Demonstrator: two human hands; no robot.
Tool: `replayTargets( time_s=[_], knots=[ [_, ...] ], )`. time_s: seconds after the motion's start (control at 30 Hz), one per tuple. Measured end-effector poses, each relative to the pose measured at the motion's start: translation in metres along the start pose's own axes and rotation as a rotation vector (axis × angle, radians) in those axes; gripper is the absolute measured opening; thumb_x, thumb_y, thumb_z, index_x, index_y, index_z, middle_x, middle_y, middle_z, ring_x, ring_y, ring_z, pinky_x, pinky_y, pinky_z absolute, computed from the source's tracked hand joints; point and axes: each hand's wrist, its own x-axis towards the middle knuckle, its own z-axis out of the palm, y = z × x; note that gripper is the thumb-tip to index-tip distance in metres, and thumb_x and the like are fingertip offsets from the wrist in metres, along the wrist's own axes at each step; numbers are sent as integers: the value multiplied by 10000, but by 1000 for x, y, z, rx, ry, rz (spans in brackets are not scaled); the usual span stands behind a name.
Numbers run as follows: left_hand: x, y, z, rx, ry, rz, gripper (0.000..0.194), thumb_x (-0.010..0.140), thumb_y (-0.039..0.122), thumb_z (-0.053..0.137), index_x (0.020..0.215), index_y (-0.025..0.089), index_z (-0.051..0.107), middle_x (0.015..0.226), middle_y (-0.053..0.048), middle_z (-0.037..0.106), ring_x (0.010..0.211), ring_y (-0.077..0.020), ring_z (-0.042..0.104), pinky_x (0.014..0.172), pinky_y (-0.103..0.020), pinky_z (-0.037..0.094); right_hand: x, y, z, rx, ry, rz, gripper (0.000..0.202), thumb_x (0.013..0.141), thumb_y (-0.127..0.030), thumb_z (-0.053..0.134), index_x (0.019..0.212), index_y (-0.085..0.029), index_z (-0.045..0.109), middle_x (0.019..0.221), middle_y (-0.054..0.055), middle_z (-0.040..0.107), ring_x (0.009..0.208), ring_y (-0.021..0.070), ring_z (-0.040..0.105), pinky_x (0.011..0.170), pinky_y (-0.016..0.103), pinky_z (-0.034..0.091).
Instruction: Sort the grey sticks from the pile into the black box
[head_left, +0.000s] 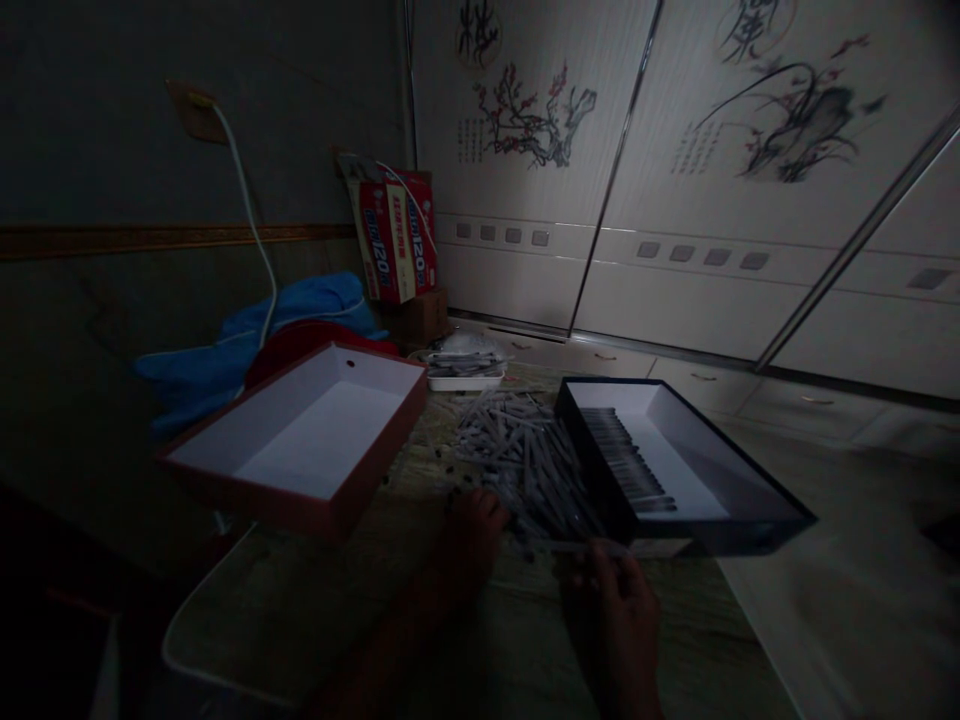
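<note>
A pile of thin translucent sticks (532,455) lies on the table between two open boxes. The dark box (735,450) at the right holds a row of dark-tipped sticks (626,460). White inside and bare, the red-brown box (300,420) stands at the left. My right hand (619,600) pinches one translucent stick (562,546) at the pile's near edge. At the pile's lower left, my left hand (476,525) has its fingers curled beside small black pieces (448,469); what it holds, if anything, is hidden.
Behind the pile stands a white tray (465,382) with more sticks. A blue cloth (300,300) and a red carton (397,240) are at the back left. White cabinets (510,270) line the back. The table (300,620) has a rounded near-left corner.
</note>
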Motion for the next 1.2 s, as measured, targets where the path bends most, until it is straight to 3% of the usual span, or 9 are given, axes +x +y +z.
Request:
replayTargets(
  time_s=[0.17,0.33,0.77,1.1,1.2],
  knots=[
    [0,-1,1,6,41,21,149,785,246,545,924,194,563,997,-56,551,947,-226,464,817,-361,380,1,-1,0,-34,10,-24,339,679,-491,652,815,-185,600,649,-22,631,556,118,589,495,205,462],
    [10,-1,0,103,18,85,148,839,204,439,889,177,575,946,-84,565,900,-236,484,737,-364,382,2,1,-2,-81,14,-41,321,701,-484,637,813,-186,599,673,-15,637,592,128,600,526,213,467],
    [16,-10,-16,155,-43,275,131,829,139,439,894,152,551,926,-100,592,847,-229,508,717,-349,364,2,-4,-1,-41,34,-15,321,689,-488,640,788,-188,583,649,-15,620,568,118,576,510,211,453],
    [18,-11,-21,118,-74,238,145,778,102,460,871,139,564,915,-114,606,861,-241,519,734,-362,388,0,-5,0,51,1,0,273,743,-461,605,780,-198,543,625,-37,588,535,95,549,476,181,425],
    [13,-16,-29,67,-36,153,133,746,93,474,838,154,549,886,-93,605,833,-228,527,743,-351,400,2,0,-1,68,-144,-15,275,782,-468,563,719,-205,513,534,-66,532,461,73,500,440,163,390]
  ],
)
